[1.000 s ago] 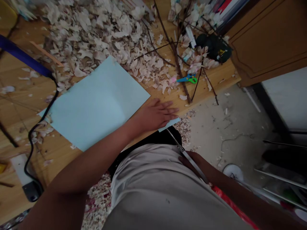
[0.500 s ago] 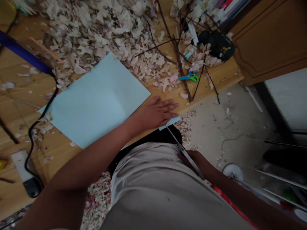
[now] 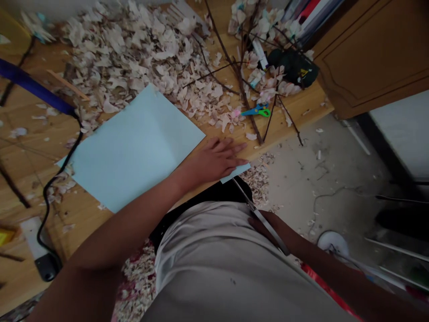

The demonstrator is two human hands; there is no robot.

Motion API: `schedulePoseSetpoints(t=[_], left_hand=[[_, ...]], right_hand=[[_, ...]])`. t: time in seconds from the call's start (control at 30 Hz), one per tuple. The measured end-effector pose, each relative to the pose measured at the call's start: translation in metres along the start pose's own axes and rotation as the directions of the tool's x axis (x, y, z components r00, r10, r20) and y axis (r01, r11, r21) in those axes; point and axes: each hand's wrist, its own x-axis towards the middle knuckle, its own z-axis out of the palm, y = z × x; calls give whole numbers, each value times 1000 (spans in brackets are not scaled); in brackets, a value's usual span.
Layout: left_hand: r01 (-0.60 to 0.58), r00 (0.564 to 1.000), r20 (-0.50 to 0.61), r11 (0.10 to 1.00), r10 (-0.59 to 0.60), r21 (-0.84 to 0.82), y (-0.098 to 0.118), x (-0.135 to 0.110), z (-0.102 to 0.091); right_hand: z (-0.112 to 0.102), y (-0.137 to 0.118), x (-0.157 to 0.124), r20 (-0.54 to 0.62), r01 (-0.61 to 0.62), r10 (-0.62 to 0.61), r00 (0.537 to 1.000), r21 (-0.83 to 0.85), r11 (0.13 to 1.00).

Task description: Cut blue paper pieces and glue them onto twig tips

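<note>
My left hand [image 3: 214, 160] lies palm down at the table's front edge, fingers stretched and spread. Its lower fingers rest on a small piece of light blue paper [image 3: 239, 171] that juts past the edge. Down by my waist, my right hand [image 3: 266, 223] is closed round long grey metal scissors [image 3: 273, 232]. Their thin tip reaches the small paper's lower edge; the grip is partly hidden. Left of my left hand, a large light blue sheet [image 3: 130, 147] lies on the table, its lower edge partly covered by my forearm.
Pale dry petals [image 3: 134, 58] are heaped at the back. Bare twigs [image 3: 241, 85] lie across blue-green scissors [image 3: 256, 110]. A black cord [image 3: 45, 192] crosses the sheet's left corner and runs by a white power strip [image 3: 31, 232]. A brown cabinet door [image 3: 372, 58] stands right.
The view has shifted slightly, so the table things appear a little lower and to the left. Both hands, the small paper and the metal scissors keep nearly the same places.
</note>
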Motion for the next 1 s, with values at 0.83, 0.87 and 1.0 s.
schedulePoseSetpoints(t=[0.83, 0.87, 1.0], left_hand=[[31, 999, 21, 999, -30, -24, 2, 0, -2], [31, 999, 23, 999, -31, -25, 2, 1, -3], [33, 999, 2, 999, -33, -23, 3, 1, -5]], right_hand=[[10, 10, 6, -52, -43, 43, 998, 7, 999], [9, 10, 4, -43, -43, 43, 998, 15, 999], [5, 10, -3, -5, -24, 24, 1000, 55, 998]])
